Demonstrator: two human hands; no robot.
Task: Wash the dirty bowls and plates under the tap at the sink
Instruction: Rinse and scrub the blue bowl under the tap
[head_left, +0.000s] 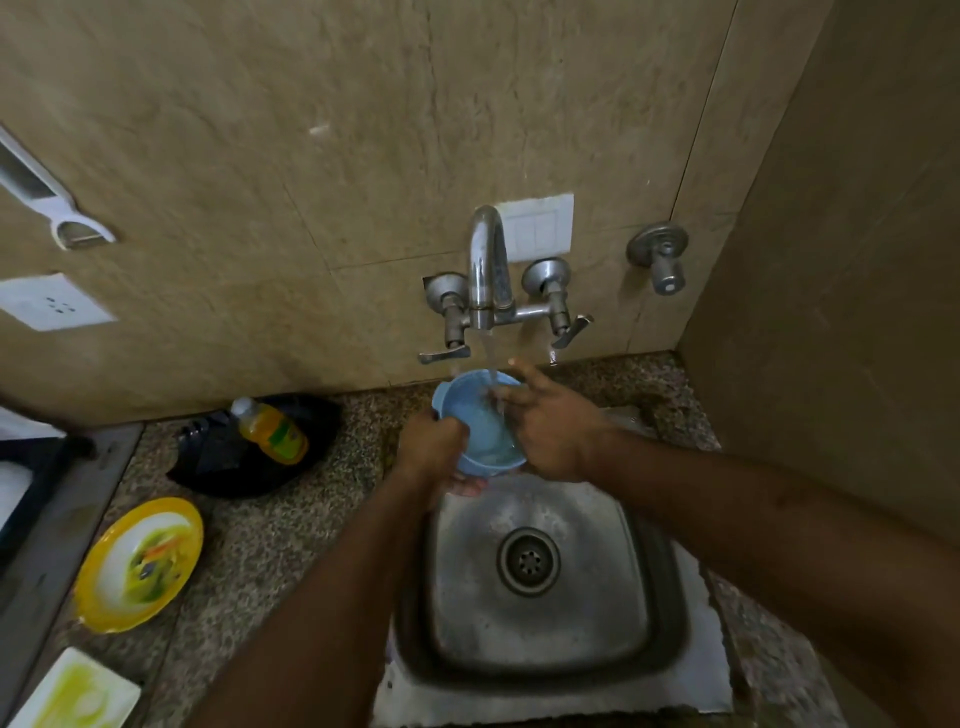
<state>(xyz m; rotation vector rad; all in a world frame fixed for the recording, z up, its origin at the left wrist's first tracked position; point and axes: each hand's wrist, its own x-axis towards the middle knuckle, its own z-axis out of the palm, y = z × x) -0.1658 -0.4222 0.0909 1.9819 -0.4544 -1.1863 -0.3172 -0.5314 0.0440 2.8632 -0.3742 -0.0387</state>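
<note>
A light blue bowl (480, 431) is held over the back of the steel sink (540, 665), under water running from the wall tap (488, 260). My left hand (431, 447) grips the bowl's left rim. My right hand (550, 426) lies at the bowl's right side with straight fingers reaching into it, in the water stream. A dirty yellow-rimmed plate (137, 564) with food remains sits on the counter to the left. A dirty white rectangular plate (78, 693) lies at the bottom left corner.
A yellow dish-soap bottle (270, 431) lies in a black pan (249, 452) left of the sink. A second valve (660, 257) sticks out of the wall at the right. A stove edge (31, 499) borders the speckled counter (270, 561) on the left.
</note>
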